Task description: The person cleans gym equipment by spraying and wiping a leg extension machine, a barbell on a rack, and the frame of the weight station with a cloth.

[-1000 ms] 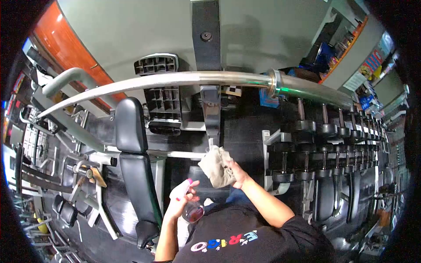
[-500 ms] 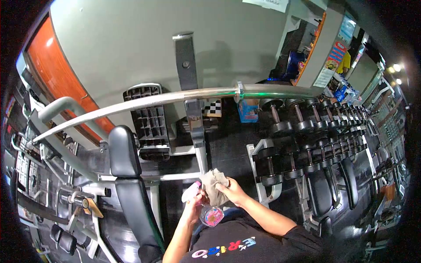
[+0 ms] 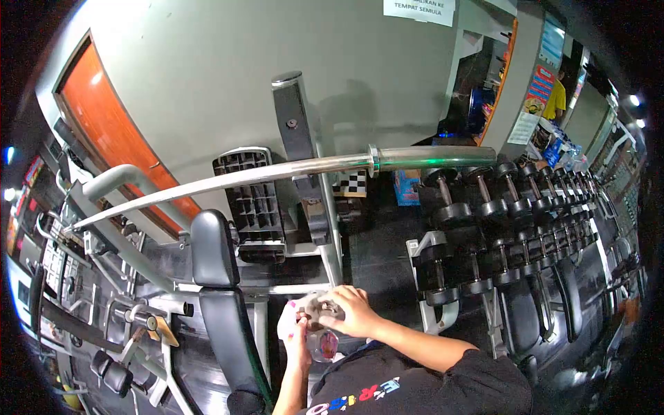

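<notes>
My left hand (image 3: 298, 344) is closed around the neck of a spray bottle (image 3: 324, 345), which has a clear body with a pink label and a white-and-pink head. My right hand (image 3: 354, 313) is bent over a greyish-beige cloth (image 3: 319, 308) and grips it against the upper part of the bottle. Much of the cloth is covered by the fingers. Both hands are close together in front of my black shirt. Just beyond them, a long metal barbell (image 3: 304, 166) spans the view on a rack upright (image 3: 290, 117).
A black padded bench (image 3: 225, 311) stands left of my hands. To the right is a rack of dumbbells (image 3: 477, 266) in two rows. An orange door (image 3: 121, 124) is at the left wall. In the far right background, a person in a yellow top (image 3: 555, 101) is partly visible.
My right hand has turned over and moved in closer to the bottle head, bunching the cloth there. The surroundings have shifted slightly right and down in view.
</notes>
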`<state>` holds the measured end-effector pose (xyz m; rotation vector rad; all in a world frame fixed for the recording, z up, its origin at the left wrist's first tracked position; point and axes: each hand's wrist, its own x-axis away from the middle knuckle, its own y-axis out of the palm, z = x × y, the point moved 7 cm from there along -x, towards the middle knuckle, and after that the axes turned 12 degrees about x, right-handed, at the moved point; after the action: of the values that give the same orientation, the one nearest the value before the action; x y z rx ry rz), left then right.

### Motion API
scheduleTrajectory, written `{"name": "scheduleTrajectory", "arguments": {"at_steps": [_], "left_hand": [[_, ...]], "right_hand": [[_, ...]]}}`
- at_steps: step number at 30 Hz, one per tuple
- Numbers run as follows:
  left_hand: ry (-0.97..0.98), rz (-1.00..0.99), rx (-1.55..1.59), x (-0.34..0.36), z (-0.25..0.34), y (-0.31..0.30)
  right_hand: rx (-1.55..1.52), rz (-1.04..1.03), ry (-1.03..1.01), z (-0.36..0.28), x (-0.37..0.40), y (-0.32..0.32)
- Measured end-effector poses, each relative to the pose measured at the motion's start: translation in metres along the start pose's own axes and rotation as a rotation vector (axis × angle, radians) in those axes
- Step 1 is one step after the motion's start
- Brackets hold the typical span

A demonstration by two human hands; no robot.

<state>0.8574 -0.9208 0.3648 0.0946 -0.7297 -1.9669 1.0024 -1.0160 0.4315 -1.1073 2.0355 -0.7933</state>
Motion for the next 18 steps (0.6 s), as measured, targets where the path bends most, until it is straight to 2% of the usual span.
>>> {"name": "scheduleTrajectory", "arguments": {"at_steps": [1,2,3,5,6,9,11,14,17,18], "left_hand": [[0.07,0.059,0.025,0.002,0.003,0.0],[-0.04,0.115,-0.027,0.004,-0.002,-0.007],[-0.032,0.114,-0.029,0.005,-0.002,-0.005],[-0.007,0.094,0.105,0.008,-0.002,0.005],[-0.049,0.054,0.143,0.007,-0.006,0.008],[-0.007,-0.027,0.09,0.004,-0.012,0.024],[0.035,-0.034,0.055,0.007,-0.001,0.052],[-0.019,-0.024,0.11,0.01,0.001,0.079],[0.128,-0.107,-0.036,0.006,0.008,0.098],[0.097,-0.14,-0.1,0.011,0.009,0.101]], "right_hand": [[0.214,0.097,-0.042,-0.006,0.005,-0.006],[0.213,0.098,-0.081,-0.008,0.006,-0.008],[0.212,0.101,-0.119,-0.009,0.007,-0.011],[-0.1,-0.332,-0.156,-0.011,0.005,0.003],[-0.121,-0.331,-0.2,-0.012,0.007,0.005],[-0.215,-0.354,-0.279,-0.015,0.001,-0.001],[-0.234,-0.478,-0.175,-0.008,-0.001,-0.003],[-0.251,-0.383,-0.169,0.002,-0.007,-0.012],[-0.261,-0.333,-0.129,0.008,-0.011,-0.015],[-0.307,-0.274,-0.143,0.007,-0.013,-0.019]]}}
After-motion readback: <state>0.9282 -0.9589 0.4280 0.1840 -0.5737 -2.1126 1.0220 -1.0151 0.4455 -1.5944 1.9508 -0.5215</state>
